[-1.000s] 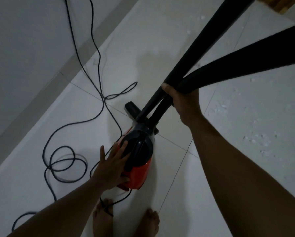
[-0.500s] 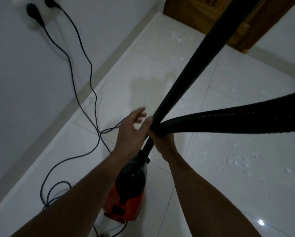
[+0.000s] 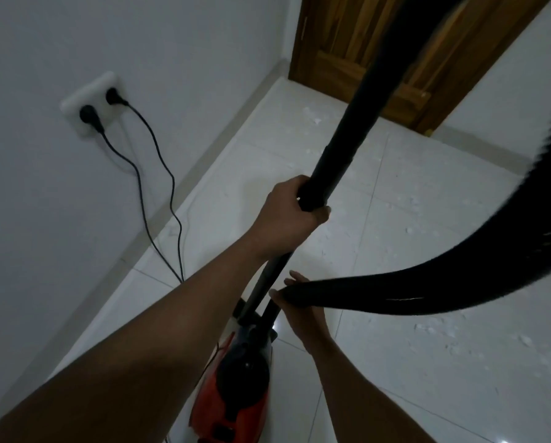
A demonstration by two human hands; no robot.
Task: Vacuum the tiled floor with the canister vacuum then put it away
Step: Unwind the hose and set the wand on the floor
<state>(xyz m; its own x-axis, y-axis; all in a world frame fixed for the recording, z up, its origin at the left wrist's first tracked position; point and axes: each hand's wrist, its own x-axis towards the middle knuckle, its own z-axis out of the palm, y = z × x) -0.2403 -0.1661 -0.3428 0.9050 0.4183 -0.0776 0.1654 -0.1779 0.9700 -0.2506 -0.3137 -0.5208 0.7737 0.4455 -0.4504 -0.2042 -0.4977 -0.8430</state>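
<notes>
Canister vacuum [image 3: 239, 388], red and black, stands low on the tiled floor [image 3: 427, 372], between my forearms and partly hidden by the left one. A pale grey wall [image 3: 60, 203] fills the left side, and a wooden door [image 3: 347, 52] stands at the far end of the floor. The ribbed black hose [image 3: 427, 292] sweeps in a big blurred curve from the upper right down to my right hand. The black wand [image 3: 347, 132] rises from the canister's top, slanting up and right past the door. My left hand [image 3: 287, 219] is wrapped round the wand at a joint, fingers curled tight. My right hand [image 3: 306, 321], lower and just beside the wand, grips the hose near its end, thumb one side, fingers the other. On the wall a white socket [image 3: 71, 103] carries two black plugs [image 3: 88, 115], whose cords [image 3: 140, 193] hang to the floor. White crumbs [image 3: 427, 327] lie scattered over the tiles on the right.
</notes>
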